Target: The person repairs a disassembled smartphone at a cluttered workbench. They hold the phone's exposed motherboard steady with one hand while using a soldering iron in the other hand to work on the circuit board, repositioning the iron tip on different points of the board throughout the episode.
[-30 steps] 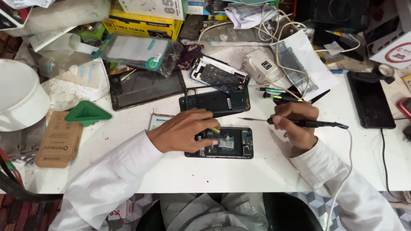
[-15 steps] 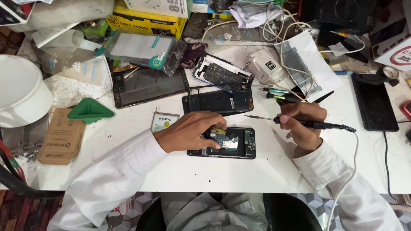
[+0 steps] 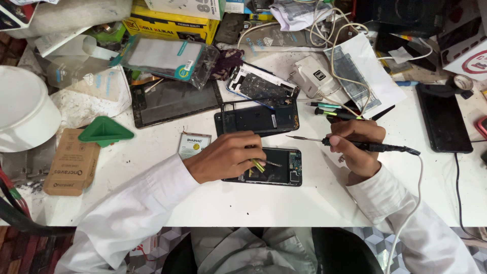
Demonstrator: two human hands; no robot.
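1 opened phone (image 3: 276, 173), 2 hands.

A single head-worn camera looks steeply down from close above the white desk (image 3: 314, 203) (only one view), with both sleeved forearms entering from the bottom edge

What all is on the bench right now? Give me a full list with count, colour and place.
opened phone: 1, black, table centre, under the left hand
tweezers: 1, yellowish, over the opened phone
soldering iron: 1, black, white cable, right of centre
phone frame: 1, black, behind the opened phone
tablet screen: 1, dark, centre-left
green triangular tool: 1, green, left
cardboard packet: 1, brown, left edge
white bowl: 1, white, far left
black phone: 1, black, right
charger: 1, white, back centre
left hand: holds the tweezers
right hand: holds the soldering iron
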